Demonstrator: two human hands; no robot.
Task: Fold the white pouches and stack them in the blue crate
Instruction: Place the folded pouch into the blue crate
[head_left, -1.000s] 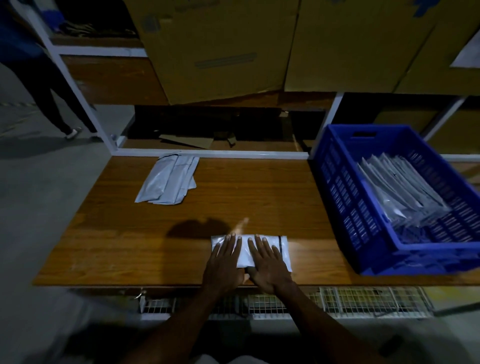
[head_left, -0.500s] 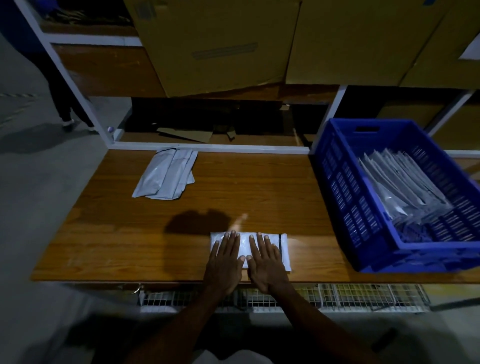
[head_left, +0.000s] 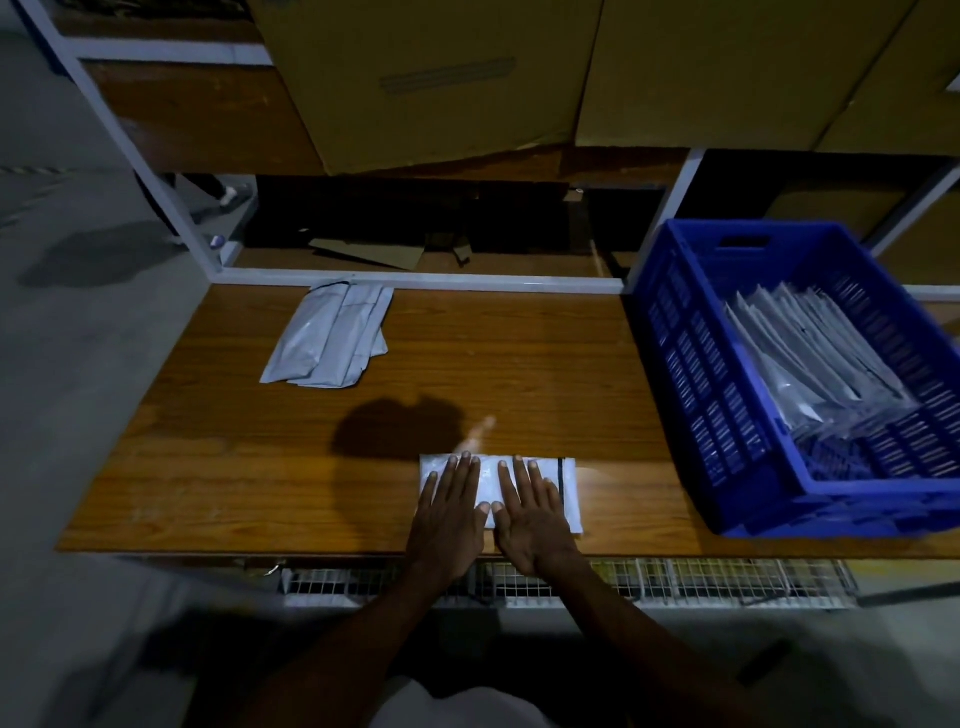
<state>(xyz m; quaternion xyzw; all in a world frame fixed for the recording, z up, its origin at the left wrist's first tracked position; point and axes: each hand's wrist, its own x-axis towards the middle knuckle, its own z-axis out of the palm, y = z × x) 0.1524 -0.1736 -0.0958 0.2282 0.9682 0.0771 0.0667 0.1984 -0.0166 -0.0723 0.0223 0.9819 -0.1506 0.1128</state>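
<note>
Head view: at six o'clock on the wooden table (head_left: 519, 364), near its front edge, lies a white pouch (head_left: 569, 491), and both hands press it flat. The left hand (head_left: 449, 512) and right hand (head_left: 530, 512) sit side by side, thumbs almost touching, fingers straight and slightly spread, palms down, pinching nothing. This looks like the creasing step of a fold; a dark stripe shows near the pouch's right end. Next, I judge, the pouch must be lifted without springing open and carried to three o'clock, over the near wall of the blue crate (head_left: 691, 364), where folded pouches (head_left: 810, 358) already lean in a row. At eleven o'clock a small pile of unfolded pouches (head_left: 327, 332) waits, well apart from the hands. Cardboard boxes (head_left: 441, 78) fill the shelf at twelve o'clock. Nothing lies between pouch and crate; only the crate's tall side needs clearing.
</note>
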